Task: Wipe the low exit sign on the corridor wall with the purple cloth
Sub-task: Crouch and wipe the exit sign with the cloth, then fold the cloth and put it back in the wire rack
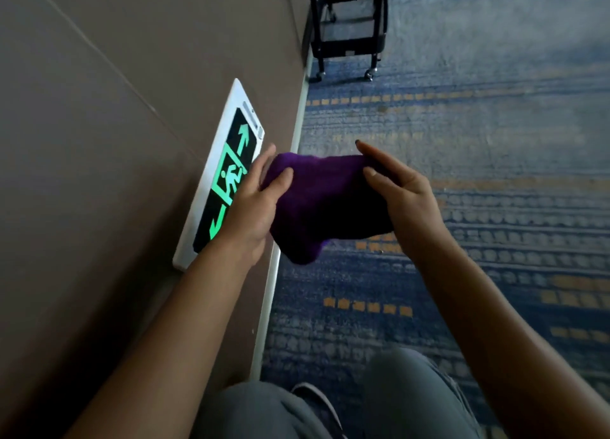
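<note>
The exit sign (227,178) carries no readable lettering. Its black panel shows only green pictograms: a running figure in a doorway at the centre, one arrow pointing toward the far end and one arrow pointing toward the near end. A white frame surrounds the panel, and the sign sits low on the brown wall (99,141), just above the white skirting strip (298,131).

You hold the purple cloth (325,204) in the air between both hands, just right of the sign and above the edge of the blue patterned carpet (478,125). The cloth does not visibly touch the sign.

Your left hand (254,204) grips the left end of the cloth, thumb on top and fingers extended behind it; the back of this hand overlaps the sign's lower half from this viewpoint. Whether it touches the sign cannot be told.

Your right hand (402,194) pinches the right end, thumb pressed on the near face and index finger extended along the far edge.

Both forearms reach forward from your grey-trousered knees (406,392). A black wheeled cart (350,26) stands far along the wall.
</note>
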{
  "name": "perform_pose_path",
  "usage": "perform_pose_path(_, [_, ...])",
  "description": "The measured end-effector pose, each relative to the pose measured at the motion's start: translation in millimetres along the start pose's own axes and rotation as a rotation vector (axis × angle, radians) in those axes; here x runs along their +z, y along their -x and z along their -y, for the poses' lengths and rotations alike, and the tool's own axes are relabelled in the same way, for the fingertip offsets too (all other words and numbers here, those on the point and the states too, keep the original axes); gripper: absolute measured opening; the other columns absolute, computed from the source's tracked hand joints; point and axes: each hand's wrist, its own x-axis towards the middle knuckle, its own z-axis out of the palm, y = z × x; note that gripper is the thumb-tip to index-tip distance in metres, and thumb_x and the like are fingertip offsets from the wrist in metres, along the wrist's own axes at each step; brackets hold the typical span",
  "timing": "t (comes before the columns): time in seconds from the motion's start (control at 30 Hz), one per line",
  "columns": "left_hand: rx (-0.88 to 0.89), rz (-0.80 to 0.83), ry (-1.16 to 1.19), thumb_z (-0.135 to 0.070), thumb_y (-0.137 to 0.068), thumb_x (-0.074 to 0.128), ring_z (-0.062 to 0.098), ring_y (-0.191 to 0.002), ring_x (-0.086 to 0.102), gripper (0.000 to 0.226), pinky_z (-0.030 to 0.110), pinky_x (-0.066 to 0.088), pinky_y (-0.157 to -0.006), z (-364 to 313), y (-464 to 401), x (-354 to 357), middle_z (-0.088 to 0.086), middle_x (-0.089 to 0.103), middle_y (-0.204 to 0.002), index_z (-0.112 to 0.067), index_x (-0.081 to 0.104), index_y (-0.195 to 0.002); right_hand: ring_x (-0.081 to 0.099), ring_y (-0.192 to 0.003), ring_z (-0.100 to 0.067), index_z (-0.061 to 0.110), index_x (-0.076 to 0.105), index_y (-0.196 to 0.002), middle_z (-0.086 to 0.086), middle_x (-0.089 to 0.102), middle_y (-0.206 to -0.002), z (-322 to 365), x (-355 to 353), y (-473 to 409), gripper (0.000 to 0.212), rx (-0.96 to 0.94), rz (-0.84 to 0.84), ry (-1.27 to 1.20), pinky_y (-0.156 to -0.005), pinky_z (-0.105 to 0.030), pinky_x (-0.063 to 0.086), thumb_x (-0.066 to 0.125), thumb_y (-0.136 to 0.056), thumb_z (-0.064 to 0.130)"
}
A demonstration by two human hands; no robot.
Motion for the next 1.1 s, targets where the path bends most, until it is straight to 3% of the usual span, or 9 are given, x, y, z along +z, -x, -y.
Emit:
perform_pose_path(0.13, [0.059,0.029,0.028,-0.013,-0.101,0.055,0.012,-0.142,0.048,0.050,0.039,0.044,-0.116,-38.0,9.6,20.7,-0.013,0.047,-0.156,-0.051,0.061,-0.133,0.063,-0.124,0.004,0.046,0.077,-0.120,0.022,0.074,-0.127,32.5,-19.3,18.7,0.040,0.041,-0.077,0.021,-0.097,-0.014,0.051,0.061,-0.102,0.014])
perform_pose_path(0.3, [-0.013,0.211,0.036,-0.011,-0.100,0.050,0.005,-0.114,0.067,0.038,0.022,0.050,-0.095,-109.7,44.9,46.4,-0.008,0.075,-0.120,-0.032,0.082,-0.100,0.064,-0.129,-0.007,0.034,0.081,-0.115,0.008,0.076,-0.129,103.8,-28.7,53.6,0.039,0.113,-0.132,-0.069,-0.107,-0.021,0.048,0.057,-0.096,0.010])
perform_pose_path(0.4, [-0.059,0.308,0.052,-0.019,-0.096,0.061,0.011,-0.122,0.065,0.025,0.026,0.050,-0.100,-157.7,61.3,53.3,-0.002,0.073,-0.126,-0.028,0.080,-0.111,0.066,-0.128,-0.011,0.031,0.081,-0.116,0.005,0.076,-0.130,164.3,-35.7,68.3,0.032,0.146,-0.162,-0.090,-0.102,-0.021,0.052,0.061,-0.095,0.016])
perform_pose_path(0.47, [-0.065,0.343,0.036,-0.029,-0.089,0.072,0.012,-0.125,0.064,0.031,0.026,0.053,-0.099,-193.3,70.9,60.3,-0.003,0.071,-0.131,-0.030,0.076,-0.120,0.066,-0.130,-0.015,0.032,0.078,-0.123,0.005,0.074,-0.133,207.0,-39.6,74.7,0.031,0.159,-0.169,-0.074,-0.101,-0.025,0.055,0.069,-0.094,0.026])
perform_pose_path(0.6, [0.014,0.319,-0.032,-0.040,-0.086,0.078,0.005,-0.124,0.064,0.046,0.025,0.055,-0.098,-265.6,84.9,81.4,-0.015,0.069,-0.131,-0.042,0.068,-0.130,0.067,-0.126,-0.009,0.045,0.065,-0.138,0.016,0.072,-0.134,294.2,-43.2,79.2,0.060,0.109,-0.171,0.103,-0.097,-0.028,0.059,0.083,-0.081,0.044])
perform_pose_path(0.77, [0.130,0.311,-0.098,-0.043,-0.087,0.077,-0.003,-0.130,0.057,0.059,0.021,0.052,-0.102,-361.6,97.6,106.2,-0.022,0.061,-0.139,-0.050,0.054,-0.142,0.059,-0.129,0.007,0.050,0.044,-0.153,0.030,0.063,-0.135,402.2,-42.2,72.0,0.092,0.002,-0.129,0.352,-0.096,-0.013,0.053,0.092,-0.074,0.046])
perform_pose_path(0.9, [0.226,0.360,-0.216,-0.030,-0.092,0.074,-0.006,-0.131,0.053,0.072,0.016,0.049,-0.104,-430.8,102.3,119.8,-0.018,0.055,-0.146,-0.048,0.039,-0.152,0.056,-0.129,0.012,0.049,0.042,-0.155,0.040,0.058,-0.134,479.6,-40.7,64.3,0.093,-0.048,-0.182,0.463,-0.098,-0.010,0.049,0.091,-0.076,0.040])
perform_pose_path(1.03, [0.306,0.427,-0.374,-0.027,-0.091,0.075,0.002,-0.134,0.053,0.086,0.027,0.047,-0.112,-488.7,99.4,132.7,-0.007,0.053,-0.149,-0.041,0.025,-0.160,0.056,-0.121,0.021,0.046,0.038,-0.158,0.029,0.059,-0.134,537.3,-45.5,66.4,0.096,-0.060,-0.270,0.569,-0.094,-0.003,0.045,0.091,-0.080,0.028])
perform_pose_path(1.1, [0.366,0.450,-0.456,-0.031,-0.091,0.075,0.003,-0.133,0.052,0.091,0.023,0.045,-0.112,-513.8,97.0,144.6,-0.003,0.052,-0.150,-0.040,0.019,-0.161,0.054,-0.117,0.027,0.047,0.036,-0.158,0.023,0.060,-0.135,561.5,-53.3,67.4,0.097,-0.077,-0.316,0.627,-0.092,0.000,0.043,0.091,-0.080,0.028])
